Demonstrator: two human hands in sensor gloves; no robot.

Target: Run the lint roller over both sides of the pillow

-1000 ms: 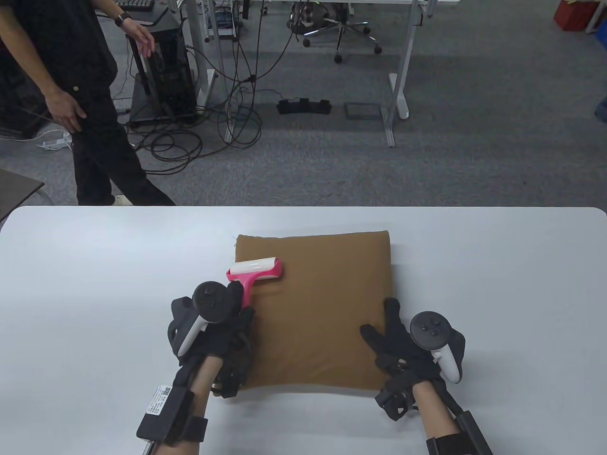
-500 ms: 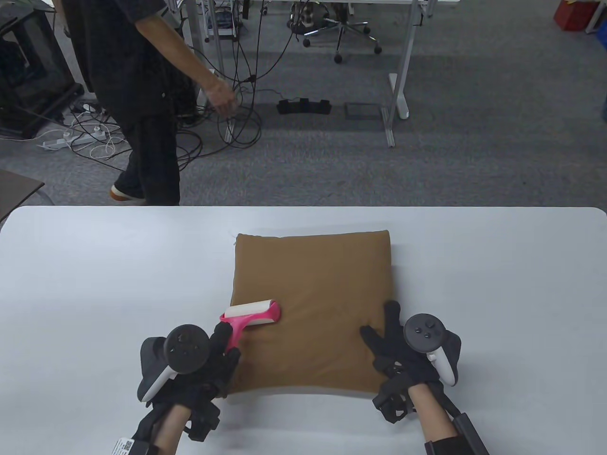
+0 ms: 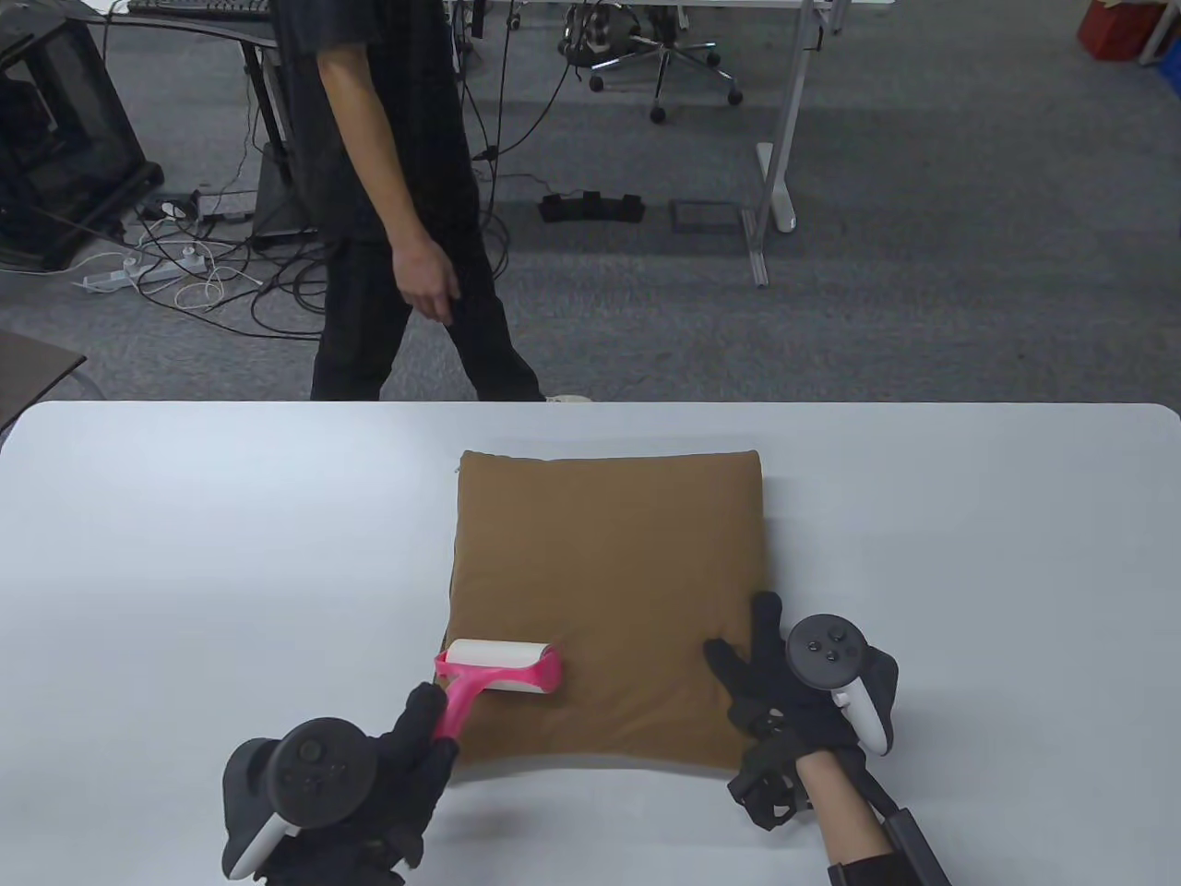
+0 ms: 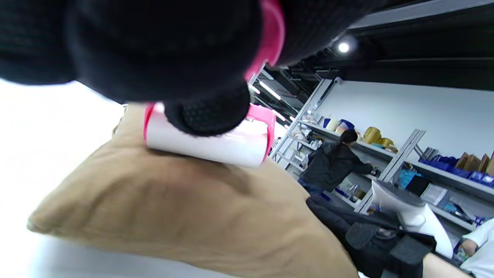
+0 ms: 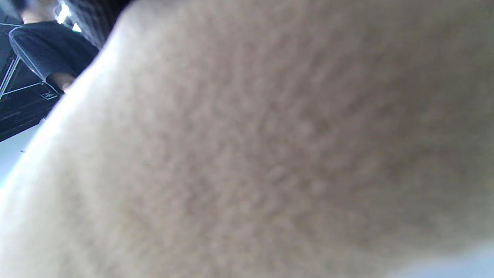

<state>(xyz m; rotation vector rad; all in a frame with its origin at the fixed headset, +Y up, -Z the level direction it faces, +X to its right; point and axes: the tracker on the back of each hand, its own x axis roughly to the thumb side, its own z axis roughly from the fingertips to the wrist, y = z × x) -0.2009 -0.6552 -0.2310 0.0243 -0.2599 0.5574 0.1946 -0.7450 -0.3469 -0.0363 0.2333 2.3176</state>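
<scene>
We've got the flat square tan fabric pillow (image 3: pixel 609 600) lying mid-counter, well in from every edge of the white rounded counter (image 3: pixel 184 554). Our left hand (image 3: pixel 387 766) is clamped round the pink plastic handle of the white-drum lint roller (image 3: pixel 503 666), drum pressed on the pillow's near-left part, close to its front & left edges. In the left wrist view the drum (image 4: pixel 208 144) dents the fabric just beside the corner. Our right hand (image 3: pixel 775 692) rests on the near-right corner w/ fingers spread flat, pinning it, not closed on anything; right wrist view is just blurred tan cloth

Risks, as we judge them: drum is so near the front-left edge that one more pull toward us prob runs it off the pillow onto the bare counter, sticky sheet grabbing the surface. The front edge already bows up between the hands, so a hard push fwd could bunch or drag the pillow, esp. w/ only one corner pinned. Sticky drum may also lift the cloth

Room: lots of open counter left, right & beyond the pillow, enough for flipping it. Far stroke is free up to the pillow's back edge. A passer-by in dark clothes (image 3: pixel 406 185) walks beyond the far counter edge, well apart
</scene>
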